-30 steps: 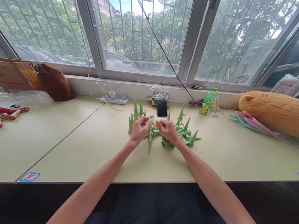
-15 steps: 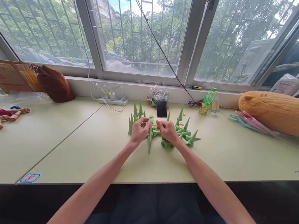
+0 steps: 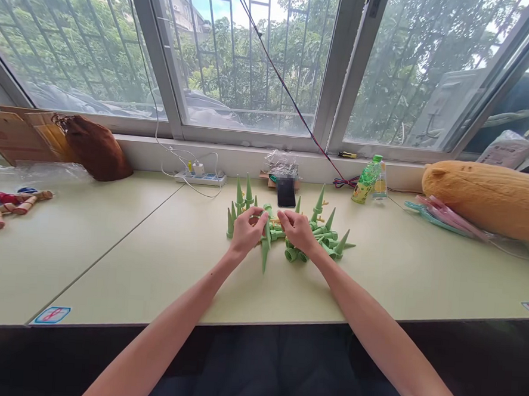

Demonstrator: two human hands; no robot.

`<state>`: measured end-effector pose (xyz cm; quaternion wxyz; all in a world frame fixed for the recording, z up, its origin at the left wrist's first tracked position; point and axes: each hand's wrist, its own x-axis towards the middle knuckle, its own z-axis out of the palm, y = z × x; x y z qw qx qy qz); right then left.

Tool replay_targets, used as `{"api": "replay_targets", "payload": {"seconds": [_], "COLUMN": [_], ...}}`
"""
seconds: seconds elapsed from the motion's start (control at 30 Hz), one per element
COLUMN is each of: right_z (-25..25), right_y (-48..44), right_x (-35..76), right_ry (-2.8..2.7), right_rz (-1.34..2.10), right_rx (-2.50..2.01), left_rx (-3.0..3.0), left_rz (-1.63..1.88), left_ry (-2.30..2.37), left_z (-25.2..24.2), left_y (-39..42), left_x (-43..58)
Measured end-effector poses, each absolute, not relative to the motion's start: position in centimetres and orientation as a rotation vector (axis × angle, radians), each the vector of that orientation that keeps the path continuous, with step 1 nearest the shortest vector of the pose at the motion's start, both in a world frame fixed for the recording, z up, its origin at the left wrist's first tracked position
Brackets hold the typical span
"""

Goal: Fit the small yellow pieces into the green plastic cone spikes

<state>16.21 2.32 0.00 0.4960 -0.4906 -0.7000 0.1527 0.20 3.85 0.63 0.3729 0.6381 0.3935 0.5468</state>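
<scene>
My left hand (image 3: pixel 247 230) is closed around a green plastic watering spike (image 3: pixel 267 231), its tip pointing down toward the table. A small yellow valve (image 3: pixel 275 221) sticks out of that spike's side toward the right. At its outer end, my right hand (image 3: pixel 297 230) pinches with thumb and forefinger; the fingers partly cover the contact. Below the held spike, another green spike (image 3: pixel 264 261) points toward me. More green spikes (image 3: pixel 240 192) stand upright behind my left hand. Beside and beneath my right hand lies a pile of green spikes (image 3: pixel 329 238), some with yellow valves.
A black phone (image 3: pixel 286 193) lies behind my hands. Farther back are a power strip (image 3: pixel 202 178) at left and a green bottle (image 3: pixel 366 179) at right. Wooden kendama toys (image 3: pixel 10 205) lie far left. A tan plush (image 3: pixel 486 199) rests at right.
The spike in my left hand has tilted slightly, its tip shifting right and up. My right fingers have moved slightly, showing more of the yellow valve.
</scene>
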Motion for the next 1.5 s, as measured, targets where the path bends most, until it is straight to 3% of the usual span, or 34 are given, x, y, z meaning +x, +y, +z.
{"api": "replay_targets", "payload": {"seconds": [1.5], "right_z": [-0.10], "right_y": [2.50], "right_x": [16.45], "right_ry": [-1.679], "right_rz": [0.337], "right_rx": [-1.201], "left_rx": [1.714], "left_rz": [1.357], "left_ry": [0.959], "left_z": [1.04], "left_y": [3.24], "left_x": [0.24]}}
